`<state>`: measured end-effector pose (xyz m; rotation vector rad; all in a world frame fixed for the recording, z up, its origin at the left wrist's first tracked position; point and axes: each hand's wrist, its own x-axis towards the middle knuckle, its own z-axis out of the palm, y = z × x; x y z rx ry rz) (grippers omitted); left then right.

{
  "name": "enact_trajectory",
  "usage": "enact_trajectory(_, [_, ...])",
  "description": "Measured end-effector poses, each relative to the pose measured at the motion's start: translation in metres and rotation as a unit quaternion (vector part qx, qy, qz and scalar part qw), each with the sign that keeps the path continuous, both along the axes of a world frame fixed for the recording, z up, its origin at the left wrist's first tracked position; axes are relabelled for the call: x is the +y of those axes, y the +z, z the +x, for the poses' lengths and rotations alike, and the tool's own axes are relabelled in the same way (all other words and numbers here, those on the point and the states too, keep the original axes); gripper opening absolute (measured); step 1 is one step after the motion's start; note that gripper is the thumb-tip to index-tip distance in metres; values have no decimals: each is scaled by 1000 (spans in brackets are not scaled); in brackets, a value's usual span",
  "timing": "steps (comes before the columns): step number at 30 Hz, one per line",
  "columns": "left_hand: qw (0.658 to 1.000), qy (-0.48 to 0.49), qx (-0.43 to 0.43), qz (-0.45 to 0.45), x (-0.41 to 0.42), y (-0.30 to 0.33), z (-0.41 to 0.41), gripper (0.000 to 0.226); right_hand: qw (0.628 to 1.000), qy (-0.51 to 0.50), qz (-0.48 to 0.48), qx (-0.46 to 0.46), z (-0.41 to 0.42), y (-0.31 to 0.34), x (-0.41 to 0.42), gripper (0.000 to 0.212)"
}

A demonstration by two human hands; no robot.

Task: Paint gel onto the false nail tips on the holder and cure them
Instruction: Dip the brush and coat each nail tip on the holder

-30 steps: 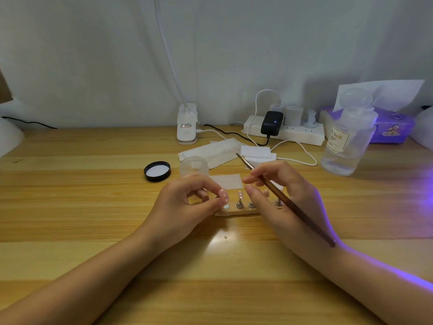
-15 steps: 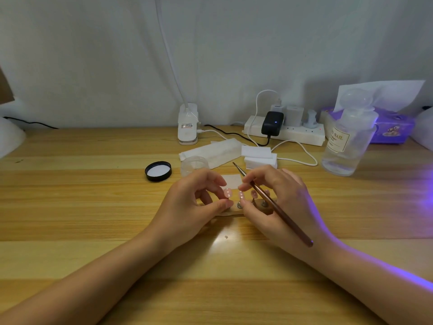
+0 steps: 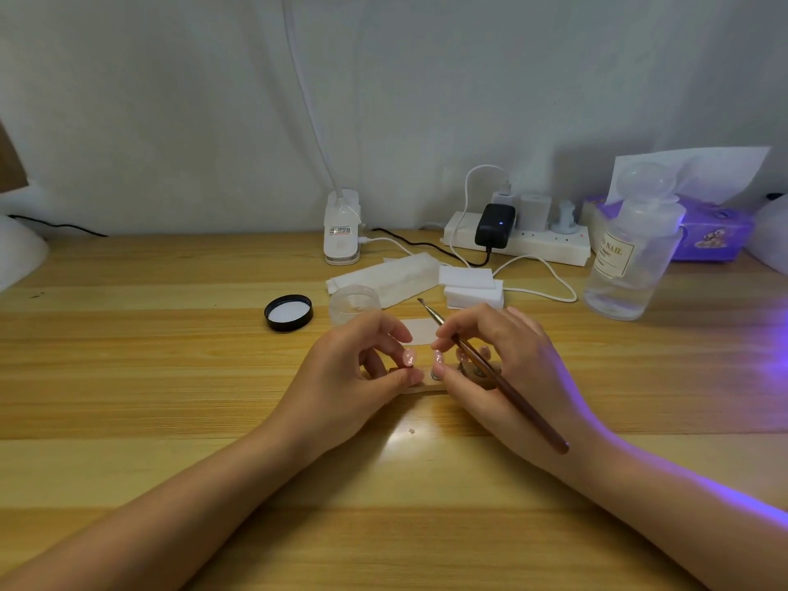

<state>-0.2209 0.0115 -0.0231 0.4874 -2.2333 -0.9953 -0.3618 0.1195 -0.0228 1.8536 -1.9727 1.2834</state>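
Right now both hands huddle over the wooden holder (image 3: 422, 388) on the surface (image 3: 170, 377): the left hand (image 3: 358, 373) has its grip pinched on a pink nail tip (image 3: 409, 357), the right hand (image 3: 494, 360) pinches the next tip (image 3: 438, 358) with the brush (image 3: 490, 368) tucked in its fingers. This looks like seating the tips before painting; next, I'd guess, the brush must go to the open gel jar (image 3: 354, 304) just behind
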Motion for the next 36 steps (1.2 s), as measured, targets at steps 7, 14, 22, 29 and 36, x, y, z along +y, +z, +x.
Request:
enact_trajectory(7, [1000,-7,-4,-23,1,-2,2,38,996,35,-71,29,3,0,0,23])
enact_trajectory(14, [987,-25,32,-155,6,2,6,31,993,63,-95,-22,6,6,6,26])
enact_trajectory(22, [980,-60,96,-165,7,2,6,17,989,102,-95,-46,8,9,10,22])
enact_trajectory(29, [985,-39,145,-82,8,6,10,11,988,88,-90,-94,7,11,11,24])
enact_trajectory(36, [986,9,161,38,3,11,16,20,959,117,-117,-232,6,27,8,24])
